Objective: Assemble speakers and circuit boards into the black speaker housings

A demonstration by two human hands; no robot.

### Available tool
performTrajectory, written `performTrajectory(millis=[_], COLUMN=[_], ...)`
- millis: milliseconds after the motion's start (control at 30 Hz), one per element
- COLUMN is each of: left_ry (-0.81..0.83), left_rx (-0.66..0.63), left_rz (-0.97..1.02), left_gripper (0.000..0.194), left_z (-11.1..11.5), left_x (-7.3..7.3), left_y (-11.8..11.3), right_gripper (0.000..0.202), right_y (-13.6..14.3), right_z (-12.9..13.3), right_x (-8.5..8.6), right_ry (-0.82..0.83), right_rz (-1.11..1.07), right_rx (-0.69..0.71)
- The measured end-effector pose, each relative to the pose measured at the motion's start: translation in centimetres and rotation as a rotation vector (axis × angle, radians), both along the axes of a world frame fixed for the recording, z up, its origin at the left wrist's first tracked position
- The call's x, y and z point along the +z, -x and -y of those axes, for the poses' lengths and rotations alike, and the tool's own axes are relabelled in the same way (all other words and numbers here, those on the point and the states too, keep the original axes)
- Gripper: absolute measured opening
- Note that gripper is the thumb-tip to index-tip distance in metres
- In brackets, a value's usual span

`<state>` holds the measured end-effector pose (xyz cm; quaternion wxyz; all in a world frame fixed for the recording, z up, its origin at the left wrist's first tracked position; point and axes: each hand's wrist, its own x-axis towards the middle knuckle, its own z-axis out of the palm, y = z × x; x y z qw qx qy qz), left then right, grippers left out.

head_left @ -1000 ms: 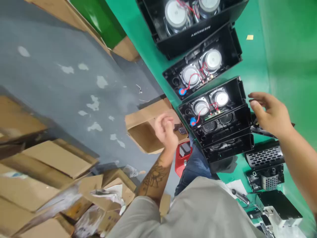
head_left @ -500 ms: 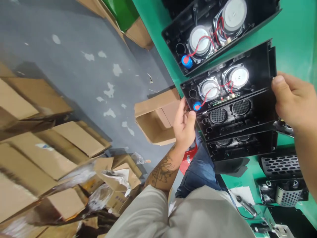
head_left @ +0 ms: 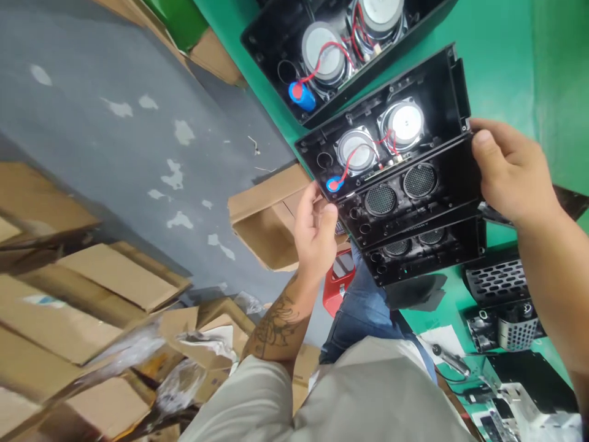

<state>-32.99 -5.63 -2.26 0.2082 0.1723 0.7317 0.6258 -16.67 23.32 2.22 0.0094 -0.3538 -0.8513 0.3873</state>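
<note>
both hands are on the same open black speaker housing point(head_left: 391, 147), the top one of a stack sitting at the edge of the green workbench point(head_left: 497, 67). left hand point(head_left: 315, 230) has its fingers curled around the lower left corner, thumb pressed right by the little blue capacitor point(head_left: 333, 183). right hand point(head_left: 510, 172) grips the opposite end, thumb on top of the rim and the other fingers wrapped behind, so both are closed on it.

inside the housing you can see two round silver speaker drivers point(head_left: 405, 121) side by side, with red wires running down to the capacitor. directly under it are two more black shells point(head_left: 405, 202) with round mesh grilles showing, stacked touching each other. another open housing point(head_left: 322, 55) with its own drivers and blue capacitor lies just beyond on the bench.

off the bench edge there's an open cardboard box point(head_left: 262, 227) near the left hand, plus a messy pile of flattened cartons point(head_left: 105, 294) on the grey floor. a perforated metal grille point(head_left: 499, 279) lies on the bench near the right forearm.
</note>
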Motion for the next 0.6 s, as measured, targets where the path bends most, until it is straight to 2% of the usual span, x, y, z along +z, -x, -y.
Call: performTrajectory(millis=[200, 400, 600], left_ry=[0.127, 0.125, 0.141], left_rx=[0.011, 0.047, -0.050], left_rz=[0.185, 0.332, 0.193], left_gripper=[0.050, 0.052, 0.046], left_z=[1.5, 2.3, 2.2], left_x=[0.9, 0.2, 0.7], left_y=[-2.6, -4.2, -5.1], right_gripper=[0.073, 0.070, 0.055], right_y=[-2.8, -3.2, -4.3], right_z=[1.4, 1.6, 1.8], right_x=[0.4, 0.6, 0.5], right_ry=[-0.015, -0.032, -0.155], right_rz=[0.017, 0.064, -0.016], right_rx=[0.015, 0.066, 0.228])
